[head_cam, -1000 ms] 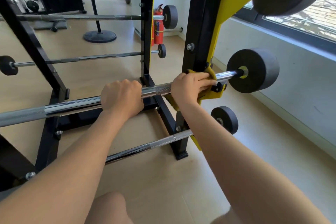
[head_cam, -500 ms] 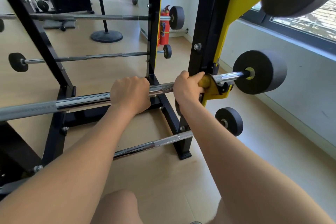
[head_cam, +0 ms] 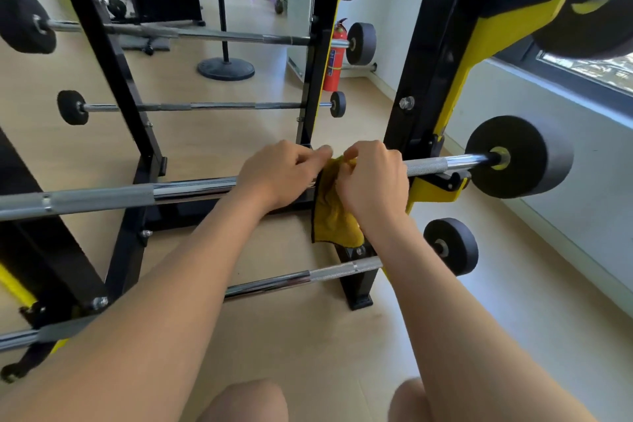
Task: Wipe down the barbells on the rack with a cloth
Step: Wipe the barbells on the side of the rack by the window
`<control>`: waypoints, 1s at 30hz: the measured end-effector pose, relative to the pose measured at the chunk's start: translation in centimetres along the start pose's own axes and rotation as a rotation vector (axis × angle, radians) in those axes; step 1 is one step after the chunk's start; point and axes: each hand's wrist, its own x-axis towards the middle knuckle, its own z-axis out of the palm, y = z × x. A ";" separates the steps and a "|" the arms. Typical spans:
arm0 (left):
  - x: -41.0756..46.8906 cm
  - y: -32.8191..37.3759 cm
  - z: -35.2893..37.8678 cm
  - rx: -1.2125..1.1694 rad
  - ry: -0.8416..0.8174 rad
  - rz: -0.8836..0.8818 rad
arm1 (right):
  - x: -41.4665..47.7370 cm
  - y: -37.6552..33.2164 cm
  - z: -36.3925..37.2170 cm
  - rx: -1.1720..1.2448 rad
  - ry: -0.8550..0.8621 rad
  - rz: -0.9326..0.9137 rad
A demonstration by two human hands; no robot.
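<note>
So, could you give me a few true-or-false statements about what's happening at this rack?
1. A yellow cloth hangs over the middle barbell. True.
2. The right hand holds nothing. False: the right hand pinches the top of the yellow cloth at the bar.
3. A red fire extinguisher stands beyond the rack. True.
4. The left hand is out of sight. False: the left hand lies over the middle barbell, right beside the yellow cloth.

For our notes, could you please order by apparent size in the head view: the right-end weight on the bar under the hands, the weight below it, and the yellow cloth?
1. Weight on that bar, clearly largest.
2. Lower weight and yellow cloth: about alike; the cloth is bunched and partly hidden by the right hand, so unranked.
</note>
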 end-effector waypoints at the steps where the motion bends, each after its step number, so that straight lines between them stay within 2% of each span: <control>1: 0.0 0.0 0.1 0.002 0.025 0.009 | 0.1 0.2 0.3 -0.006 0.028 -0.007; 4: 0.3 -0.1 0.8 0.014 0.144 -0.014 | 0.6 0.3 0.8 -0.041 0.074 -0.150; 6: 0.5 -0.3 0.9 -0.025 0.258 -0.085 | 0.7 0.0 1.1 -0.110 0.030 -0.296; 9: 0.5 -0.5 0.7 0.044 0.422 -0.132 | 0.2 -1.2 2.0 -0.239 -0.290 -0.432; 11: 0.2 -0.7 0.3 0.074 0.434 -0.121 | 0.1 -1.7 2.7 -0.354 -0.465 -0.500; 13: -0.3 -1.2 -0.6 0.059 0.448 -0.101 | 0.5 -2.4 3.2 -0.387 -0.549 -0.614; 16: -1.8 -3.0 -2.9 0.180 0.472 -0.068 | 0.4 -4.5 5.1 -0.345 -0.540 -0.782; 21: -6.7 -7.6 -8.9 0.341 0.610 -0.117 | -2.5 -10.8 9.0 -0.387 -0.355 -1.018; 26: -14.5 -12.6 -14.3 0.340 0.815 -0.225 | -7.2 -19.2 12.5 -0.260 -0.309 -1.072; 30: -19.0 -15.3 -15.9 0.419 0.829 -0.290 | -10.8 -26.7 13.8 -0.250 -0.367 -1.130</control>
